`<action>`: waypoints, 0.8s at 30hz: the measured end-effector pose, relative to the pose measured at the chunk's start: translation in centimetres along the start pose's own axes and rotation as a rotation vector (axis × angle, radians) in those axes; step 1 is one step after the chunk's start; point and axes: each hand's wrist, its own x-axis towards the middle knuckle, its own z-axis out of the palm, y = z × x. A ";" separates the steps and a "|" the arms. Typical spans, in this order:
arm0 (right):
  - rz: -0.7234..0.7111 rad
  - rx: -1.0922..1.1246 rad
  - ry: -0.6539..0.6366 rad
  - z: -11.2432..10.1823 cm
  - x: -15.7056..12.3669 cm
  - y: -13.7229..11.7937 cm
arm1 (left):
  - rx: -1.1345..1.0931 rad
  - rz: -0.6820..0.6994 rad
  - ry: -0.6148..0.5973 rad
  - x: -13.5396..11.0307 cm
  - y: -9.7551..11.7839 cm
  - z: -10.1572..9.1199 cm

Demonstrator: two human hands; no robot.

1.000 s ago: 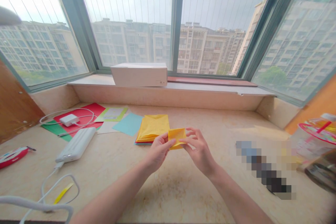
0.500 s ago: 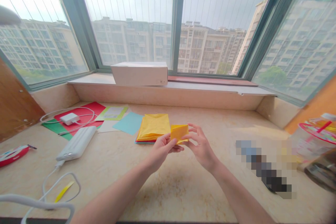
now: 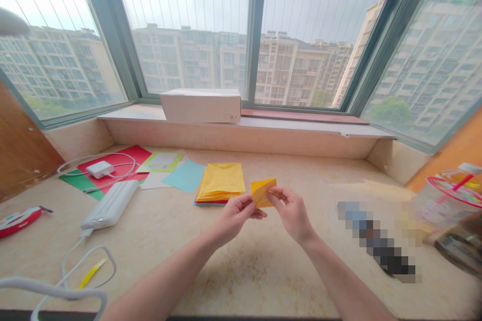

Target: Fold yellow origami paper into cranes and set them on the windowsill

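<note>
A small folded piece of yellow paper is held up above the counter between my two hands. My left hand pinches its lower left edge between thumb and fingers. On the other side, the thumb and bent fingers of my right hand grip its right edge. The paper's upper part stands slightly apart in layers. Just left of it lies a stack of yellow paper, with red and blue sheets showing at the bottom.
Left on the counter are a light blue sheet, a red sheet, a white power bank with cables, and a red-and-white tool. A plastic cup and a blurred-out object stand right. A white box rests on the sill.
My right hand has shifted its grip and now pinches the paper's right side with curled fingers. The yellow paper has moved slightly right and turned.
</note>
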 end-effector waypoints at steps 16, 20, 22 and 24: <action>0.006 0.031 0.065 0.2 -0.3 -0.1 | 0.229 0.069 0.141 -0.1 -0.2 0.1; 0.051 0.178 0.058 0.4 -0.3 -0.1 | 0.146 0.065 0.157 0.1 -0.2 0.3; 0.060 0.203 0.043 0.5 -0.3 0.1 | 0.120 0.071 0.182 0.1 -0.3 0.3; 0.056 0.168 0.021 0.5 -0.3 0.3 | 0.130 0.087 0.216 0.1 -0.4 0.3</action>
